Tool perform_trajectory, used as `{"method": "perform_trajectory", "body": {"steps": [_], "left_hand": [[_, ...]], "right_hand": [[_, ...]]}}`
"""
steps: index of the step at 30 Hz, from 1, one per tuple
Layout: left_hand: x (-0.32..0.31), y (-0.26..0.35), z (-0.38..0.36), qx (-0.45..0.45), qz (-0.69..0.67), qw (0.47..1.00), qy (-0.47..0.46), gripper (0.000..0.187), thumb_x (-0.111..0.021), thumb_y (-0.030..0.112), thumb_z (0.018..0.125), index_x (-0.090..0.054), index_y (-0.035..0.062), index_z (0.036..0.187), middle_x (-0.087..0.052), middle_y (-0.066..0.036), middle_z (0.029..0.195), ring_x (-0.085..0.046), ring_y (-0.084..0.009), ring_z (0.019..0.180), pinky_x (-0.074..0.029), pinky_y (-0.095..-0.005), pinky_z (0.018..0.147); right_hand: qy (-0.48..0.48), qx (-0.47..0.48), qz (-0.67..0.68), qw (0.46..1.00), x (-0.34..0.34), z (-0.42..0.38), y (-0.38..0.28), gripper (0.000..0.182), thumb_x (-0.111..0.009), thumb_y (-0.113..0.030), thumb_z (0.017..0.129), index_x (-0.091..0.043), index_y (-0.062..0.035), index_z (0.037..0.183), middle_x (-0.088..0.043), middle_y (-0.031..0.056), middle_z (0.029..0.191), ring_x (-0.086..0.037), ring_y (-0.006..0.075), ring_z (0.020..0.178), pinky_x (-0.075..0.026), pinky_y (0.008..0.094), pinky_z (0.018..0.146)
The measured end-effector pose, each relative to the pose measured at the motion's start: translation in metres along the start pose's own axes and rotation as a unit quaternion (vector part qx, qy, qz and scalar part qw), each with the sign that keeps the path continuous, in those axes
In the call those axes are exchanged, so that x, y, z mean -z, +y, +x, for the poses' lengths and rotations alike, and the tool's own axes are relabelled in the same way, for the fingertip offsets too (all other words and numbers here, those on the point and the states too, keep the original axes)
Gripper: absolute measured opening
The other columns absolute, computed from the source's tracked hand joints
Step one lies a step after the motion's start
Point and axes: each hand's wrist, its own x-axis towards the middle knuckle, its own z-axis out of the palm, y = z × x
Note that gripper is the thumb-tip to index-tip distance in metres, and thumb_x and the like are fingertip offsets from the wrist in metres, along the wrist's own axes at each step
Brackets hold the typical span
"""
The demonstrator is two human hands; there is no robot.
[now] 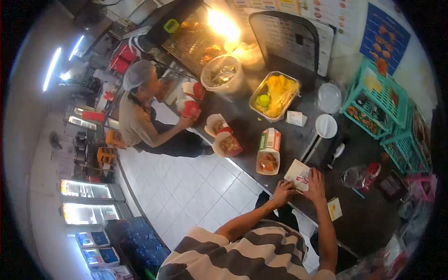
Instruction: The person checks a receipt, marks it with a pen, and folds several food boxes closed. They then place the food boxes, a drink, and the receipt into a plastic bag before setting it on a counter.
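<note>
A cream cardboard food box [297, 173] with dark and red print lies at the near edge of the dark counter. My left hand [283, 193] grips its near left corner with curled fingers. On the box's right side, my right hand [316, 185] holds it, its fingers reaching over the top. Whether the box contains anything is hidden. Just beyond it stands an open food carton [269, 150] with brown fried food inside. A small card with yellow print [334, 208] lies to the right of my right wrist.
Two filled cartons [227, 143] stand by the counter edge. Farther back are a tray of yellow food [280, 94], a white bucket [222, 74] and a white tub [326, 126]. Green baskets [373, 105] stand at right. At left, a person in a hairnet [140, 109] holds a red-and-white carton.
</note>
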Motion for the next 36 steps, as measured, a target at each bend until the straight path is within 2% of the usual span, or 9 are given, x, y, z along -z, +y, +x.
{"method": "perform_trajectory", "body": {"steps": [8, 15, 20, 22, 26, 29, 31, 32, 36], "left_hand": [[0.003, -0.001, -0.006, 0.006, -0.013, 0.999, -0.035, 0.03, -0.065, 0.019, 0.075, -0.073, 0.0245, 0.104, -0.06, -0.004, 0.106, -0.054, -0.0244, 0.106, -0.038, -0.0446, 0.088], [0.004, 0.006, -0.011, -0.031, 0.044, 0.999, 0.002, 0.036, -0.067, 0.015, 0.074, -0.072, 0.0213, 0.11, -0.062, 0.0, 0.11, -0.056, -0.0225, 0.105, -0.039, -0.0438, 0.083], [0.009, 0.014, -0.001, -0.034, -0.011, 0.999, 0.029, 0.038, -0.069, 0.013, 0.074, -0.07, 0.0188, 0.112, -0.06, -0.001, 0.113, -0.052, -0.0251, 0.111, -0.039, -0.0461, 0.088], [0.01, 0.014, -0.001, -0.025, -0.004, 0.999, 0.031, 0.039, -0.07, 0.012, 0.073, -0.069, 0.0178, 0.112, -0.059, -0.002, 0.115, -0.051, -0.0263, 0.113, -0.038, -0.0469, 0.09], [0.012, 0.015, -0.006, -0.012, -0.02, 1.0, 0.015, 0.044, -0.069, 0.011, 0.073, -0.067, 0.0153, 0.117, -0.057, -0.005, 0.118, -0.05, -0.0275, 0.115, -0.037, -0.0488, 0.095], [0.017, 0.019, -0.002, -0.014, -0.006, 1.0, 0.01, 0.043, -0.069, 0.009, 0.071, -0.067, 0.014, 0.114, -0.059, -0.005, 0.114, -0.051, -0.0281, 0.113, -0.038, -0.0475, 0.093], [0.018, 0.019, -0.005, -0.017, 0.007, 1.0, 0.013, 0.041, -0.069, 0.008, 0.07, -0.069, 0.0134, 0.111, -0.061, -0.005, 0.11, -0.053, -0.0287, 0.109, -0.039, -0.0462, 0.089], [0.015, 0.015, -0.008, -0.019, -0.009, 1.0, 0.018, 0.042, -0.07, 0.009, 0.071, -0.068, 0.0133, 0.112, -0.061, -0.004, 0.109, -0.054, -0.0285, 0.109, -0.039, -0.0463, 0.09], [0.019, 0.013, -0.01, -0.031, -0.01, 0.999, 0.02, 0.049, -0.07, 0.009, 0.071, -0.064, 0.0118, 0.12, -0.061, -0.004, 0.114, -0.054, -0.0266, 0.112, -0.037, -0.0481, 0.096]], "right_hand": [[-0.007, 0.06, 0.055, 0.997, -0.013, -0.012, 0.022, 0.091, -0.077, -0.026, 0.057, -0.045, 0.0092, 0.134, -0.036, 0.027, 0.146, -0.034, 0.0436, 0.134, -0.03, 0.049, 0.112], [-0.059, -0.011, 0.24, 0.969, 0.022, 0.0, 0.035, 0.076, -0.077, -0.028, 0.061, -0.058, -0.0012, 0.129, -0.049, 0.0247, 0.14, -0.051, 0.0383, 0.126, -0.041, 0.0407, 0.107], [-0.106, -0.029, 0.222, 0.969, 0.033, 0.002, 0.027, 0.081, -0.078, -0.029, 0.06, -0.055, -0.0018, 0.132, -0.047, 0.024, 0.142, -0.044, 0.0373, 0.132, -0.036, 0.0409, 0.111], [-0.021, 0.009, 0.14, 0.99, 0.016, -0.009, 0.021, 0.084, -0.078, -0.031, 0.057, -0.053, -0.0008, 0.132, -0.047, 0.0257, 0.14, -0.043, 0.0379, 0.133, -0.034, 0.0385, 0.113], [-0.009, -0.011, 0.042, 0.999, 0.008, -0.017, 0.0, 0.086, -0.077, -0.028, 0.062, -0.047, -0.0027, 0.138, -0.039, 0.0248, 0.147, -0.035, 0.0371, 0.139, -0.028, 0.0374, 0.116], [0.092, 0.034, 0.043, 0.994, 0.001, -0.014, 0.014, 0.065, -0.075, -0.022, 0.07, -0.057, -0.0024, 0.129, -0.054, 0.0246, 0.134, -0.05, 0.0363, 0.128, -0.039, 0.0387, 0.108], [0.071, -0.022, 0.301, 0.951, 0.007, -0.001, 0.04, 0.041, -0.071, -0.017, 0.077, -0.067, -0.0017, 0.115, -0.068, 0.0218, 0.109, -0.065, 0.0344, 0.107, -0.051, 0.0392, 0.093], [0.092, -0.094, 0.314, 0.94, 0.044, 0.008, 0.024, 0.026, -0.068, -0.015, 0.081, -0.071, 0.0003, 0.101, -0.071, 0.0189, 0.089, -0.07, 0.0346, 0.085, -0.055, 0.0402, 0.077], [0.051, -0.133, 0.211, 0.967, 0.058, 0.027, 0.042, 0.023, -0.067, -0.015, 0.083, -0.069, 0.0004, 0.1, -0.07, 0.02, 0.092, -0.068, 0.0382, 0.08, -0.053, 0.0443, 0.073]]}}
